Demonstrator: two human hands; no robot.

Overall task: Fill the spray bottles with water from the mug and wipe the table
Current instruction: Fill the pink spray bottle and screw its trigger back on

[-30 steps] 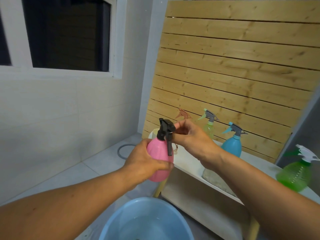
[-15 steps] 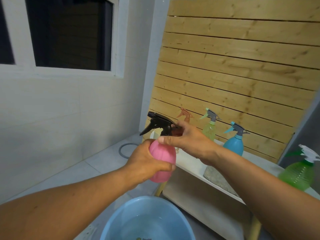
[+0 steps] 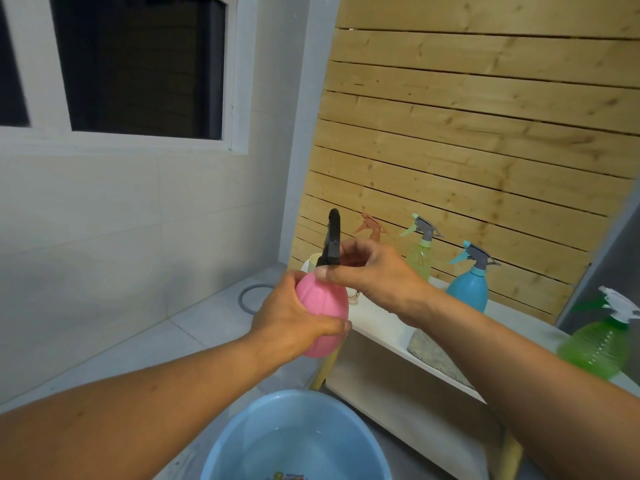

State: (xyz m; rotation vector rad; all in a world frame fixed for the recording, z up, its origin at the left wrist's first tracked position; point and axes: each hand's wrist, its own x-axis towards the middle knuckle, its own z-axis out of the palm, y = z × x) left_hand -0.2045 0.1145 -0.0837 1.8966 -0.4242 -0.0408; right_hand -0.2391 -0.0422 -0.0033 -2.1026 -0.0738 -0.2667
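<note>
- Gripping the round pink plastic spray bottle (image 3: 323, 315), the left hand (image 3: 294, 322) holds it beyond the white tabletop's (image 3: 377, 318) left edge.
- Right hand (image 3: 372, 273) pinches its black trigger head (image 3: 331, 245), above the blue basin (image 3: 294, 441).

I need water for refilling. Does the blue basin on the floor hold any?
Yes. The blue basin holds clear water: its surface shows inside the rim, with a printed picture visible through it at the bottom.
</note>
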